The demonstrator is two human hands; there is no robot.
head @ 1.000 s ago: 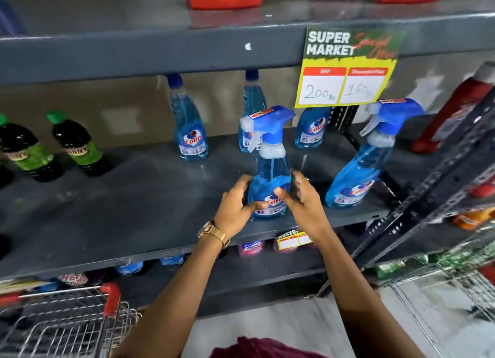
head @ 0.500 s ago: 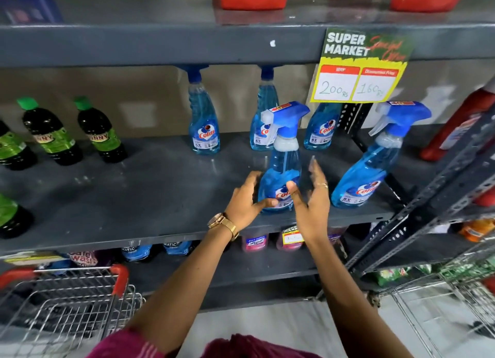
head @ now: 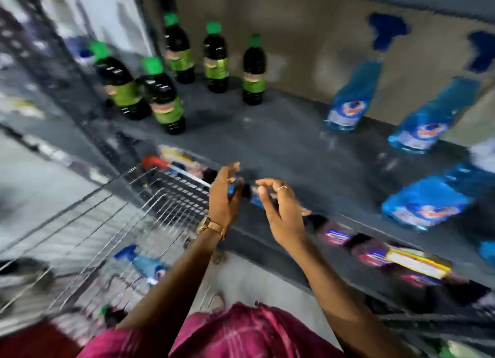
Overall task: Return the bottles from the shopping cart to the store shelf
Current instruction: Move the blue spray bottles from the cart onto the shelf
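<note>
The view is motion-blurred. My left hand (head: 223,197) and my right hand (head: 281,210) hover empty, fingers apart, over the front edge of the grey shelf (head: 267,132). Blue spray bottles stand on the shelf to the right: one at the front (head: 428,202), two behind it (head: 426,124) (head: 351,100). The wire shopping cart (head: 120,210) is at lower left, beside my left forearm. In it lies a blue spray bottle (head: 144,264) on its side.
Several dark bottles with green caps and labels (head: 163,98) stand at the shelf's back left. A lower shelf holds pink and blue packs and a yellow price tag (head: 417,261). A dark perforated shelf upright (head: 53,71) runs at left. Grey floor lies below.
Both hands have let go of the blue spray bottle, which now stands on the shelf to the right. The hands drew back and left toward the cart, and the camera swung left and down.
</note>
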